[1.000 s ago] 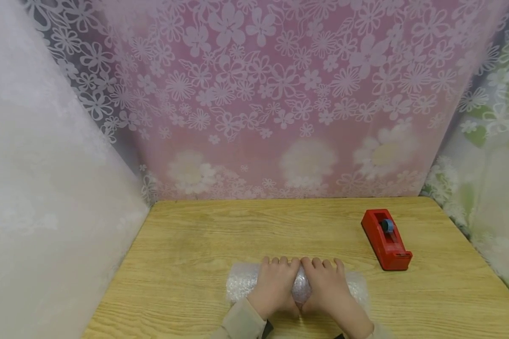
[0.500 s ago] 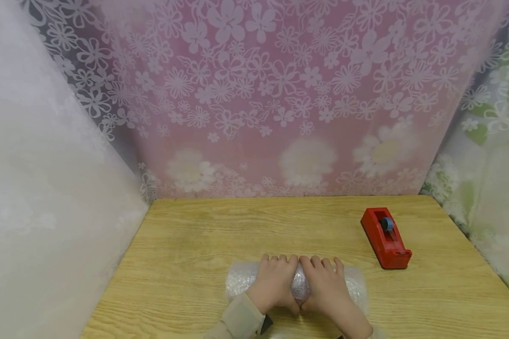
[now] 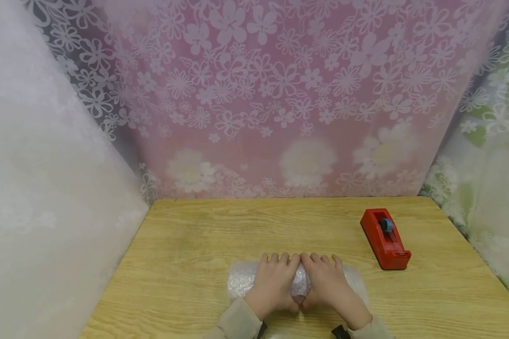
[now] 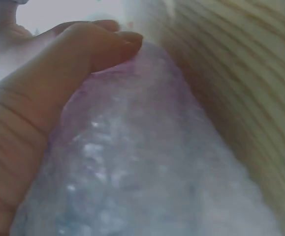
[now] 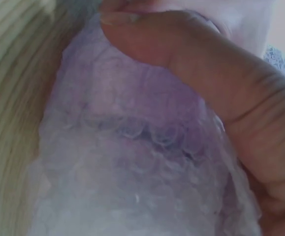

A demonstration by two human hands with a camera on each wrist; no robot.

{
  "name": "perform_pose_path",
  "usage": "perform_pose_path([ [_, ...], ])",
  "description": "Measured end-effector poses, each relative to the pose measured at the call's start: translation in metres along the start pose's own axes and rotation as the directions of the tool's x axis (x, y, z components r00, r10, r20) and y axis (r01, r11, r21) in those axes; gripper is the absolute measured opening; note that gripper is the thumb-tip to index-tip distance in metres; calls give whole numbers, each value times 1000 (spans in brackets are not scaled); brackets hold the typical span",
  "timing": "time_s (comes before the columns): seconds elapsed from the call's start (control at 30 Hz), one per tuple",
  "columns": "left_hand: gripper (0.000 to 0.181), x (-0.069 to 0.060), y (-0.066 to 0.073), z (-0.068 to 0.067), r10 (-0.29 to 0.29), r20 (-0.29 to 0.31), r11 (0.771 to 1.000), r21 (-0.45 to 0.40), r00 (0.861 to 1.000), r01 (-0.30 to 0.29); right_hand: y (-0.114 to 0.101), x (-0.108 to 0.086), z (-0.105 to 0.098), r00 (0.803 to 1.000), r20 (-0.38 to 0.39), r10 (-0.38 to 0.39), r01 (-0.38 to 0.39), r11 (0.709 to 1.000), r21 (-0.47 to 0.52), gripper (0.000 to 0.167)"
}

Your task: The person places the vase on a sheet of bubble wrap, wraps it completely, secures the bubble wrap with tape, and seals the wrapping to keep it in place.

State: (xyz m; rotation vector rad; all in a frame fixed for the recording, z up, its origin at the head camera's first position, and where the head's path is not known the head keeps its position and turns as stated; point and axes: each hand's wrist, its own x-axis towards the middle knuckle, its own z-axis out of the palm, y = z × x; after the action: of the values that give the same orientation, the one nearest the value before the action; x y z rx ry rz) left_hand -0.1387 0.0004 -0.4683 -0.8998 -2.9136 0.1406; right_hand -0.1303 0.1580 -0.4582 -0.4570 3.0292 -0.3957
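A roll of clear bubble wrap point(image 3: 240, 281) lies crosswise near the front of the wooden table, with something purplish showing through its middle. My left hand point(image 3: 273, 285) grips it just left of centre, fingers over the far side and thumb on the near side. Close beside it, my right hand point(image 3: 325, 284) holds the roll in the same way, the two thumb tips nearly meeting. In the left wrist view the left thumb point(image 4: 48, 81) presses along the bubble wrap point(image 4: 137, 162). The right wrist view has the right thumb point(image 5: 196, 54) lying against the wrap point(image 5: 127, 182). Whatever is inside stays hidden.
A red tape dispenser point(image 3: 386, 240) with a small blue-cored roll of tape stands at the right of the table point(image 3: 195, 235). Behind the table hangs a pink flowered curtain point(image 3: 254, 117), with pale cloth at both sides.
Both hands keep their hold on the bubble wrap roll. They have shifted very slightly away from me, and more of the right sleeve and its black strap shows.
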Motion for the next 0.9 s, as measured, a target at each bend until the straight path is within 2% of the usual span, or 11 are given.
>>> perform_pose_path([
  [0.23,113,4,-12,13,71,-69,997,-11,995,-71,3,9,-4,999,23,-22,22,1000,6,91],
  [0.5,114,8,-25,14,124,-74,990,-64,989,-129,6,13,-8,998,49,-47,44,997,60,94],
  [0.73,111,11,-29,13,133,-88,986,-85,987,-140,14,20,-5,996,64,-64,56,992,113,91],
  [0.9,112,16,-28,14,111,-91,991,-71,990,-117,17,23,-4,997,52,-59,52,992,115,90],
])
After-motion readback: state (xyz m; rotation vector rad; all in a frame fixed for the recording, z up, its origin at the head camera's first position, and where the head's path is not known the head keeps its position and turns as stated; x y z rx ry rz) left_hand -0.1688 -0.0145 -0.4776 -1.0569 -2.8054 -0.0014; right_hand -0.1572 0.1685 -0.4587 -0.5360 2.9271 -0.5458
